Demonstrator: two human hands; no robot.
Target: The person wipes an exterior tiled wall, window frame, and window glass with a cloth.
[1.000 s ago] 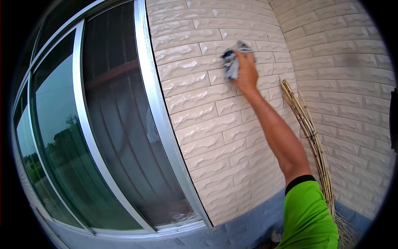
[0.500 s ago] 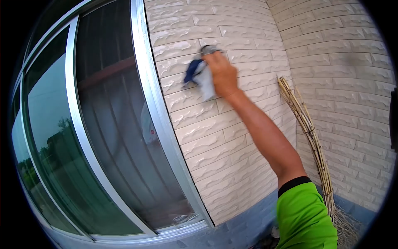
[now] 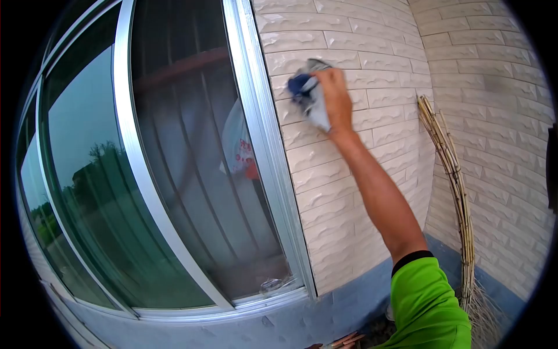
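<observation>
the crumpled cloth (image 3: 317, 109), navy, grey and white, is at the wall just right of the window frame (image 3: 264, 125), near the upper part of its nearest post, and seems to lie against the beige brick-pattern tiles (image 3: 331, 200). the right hand (image 3: 338, 103) has it bunched, the fingers curled round and pinching its folds, though blur hides exactly how each one sits; the left hand is out of view, so i cannot tell its state. the cloth looks light, soft and limp, unlikely to break, and is probably best gripped as a thick wad at its middle, since loose corners could flop or snag on the rough tile faces. whether it is wet i cannot tell. the metal post bounds the working space to the left. well right of the window frame, a bundle of dry canes (image 3: 459, 189) leans in the corner, beyond the green sleeve (image 3: 427, 296). within the frame, a printed plastic bag (image 3: 236, 145) shows behind the glass.
</observation>
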